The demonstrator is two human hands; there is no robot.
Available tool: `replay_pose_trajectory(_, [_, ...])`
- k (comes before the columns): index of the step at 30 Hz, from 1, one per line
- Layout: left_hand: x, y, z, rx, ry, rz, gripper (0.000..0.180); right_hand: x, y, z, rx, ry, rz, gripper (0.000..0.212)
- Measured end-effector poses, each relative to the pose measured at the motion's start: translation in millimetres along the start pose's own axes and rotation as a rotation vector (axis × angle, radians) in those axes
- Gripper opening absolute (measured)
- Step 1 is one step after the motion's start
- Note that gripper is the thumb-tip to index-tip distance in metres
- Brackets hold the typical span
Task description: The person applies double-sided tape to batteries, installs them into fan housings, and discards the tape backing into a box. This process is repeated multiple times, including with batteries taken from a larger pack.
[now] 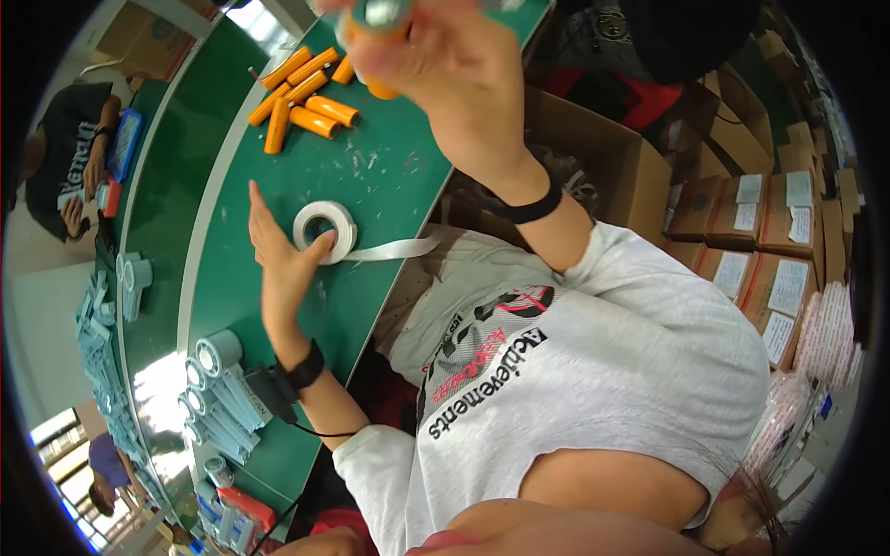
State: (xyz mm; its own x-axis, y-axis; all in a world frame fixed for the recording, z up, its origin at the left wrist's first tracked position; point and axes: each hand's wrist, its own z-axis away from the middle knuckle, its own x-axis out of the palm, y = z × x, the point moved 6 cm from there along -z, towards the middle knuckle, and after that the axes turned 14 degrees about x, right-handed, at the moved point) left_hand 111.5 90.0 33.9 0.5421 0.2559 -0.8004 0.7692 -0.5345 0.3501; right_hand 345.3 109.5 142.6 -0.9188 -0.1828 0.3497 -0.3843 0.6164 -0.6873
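Observation:
My left hand [281, 252] is over the green tabletop with its fingers stretched out and apart. Its thumb rests against or just over the rim of a roll of white tape [342, 222], which lies flat with a loose strip running toward the table's near edge. Raised at the top of the view, my right hand [454, 69] is closed around an orange cylinder [380, 89], partly hidden by the fingers and blurred. A shiny, pale greenish end shows above it. Several similar orange cylinders [306, 88] lie in a loose group on the table nearby.
Light-blue tube-shaped parts with round ends [218, 398] are stacked on the table beside my left wrist; more lie in a long pile [97, 343] beyond. Across the table, a person in dark clothing [74, 157] handles something. Cardboard boxes [732, 222] stand on the right.

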Motion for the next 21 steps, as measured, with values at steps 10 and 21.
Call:
replay_pose_trajectory(10, [-133.9,-72.5,90.2,-0.354,-0.493,-0.46,0.063,-31.5,41.1,33.9,0.324,-0.126,0.38,0.01])
replay_pose_trajectory(21, [-70.0,9.8,51.8,-0.429,-0.419,-0.276,0.034,32.7,67.6,80.6,0.775,-0.434,0.092,0.014])
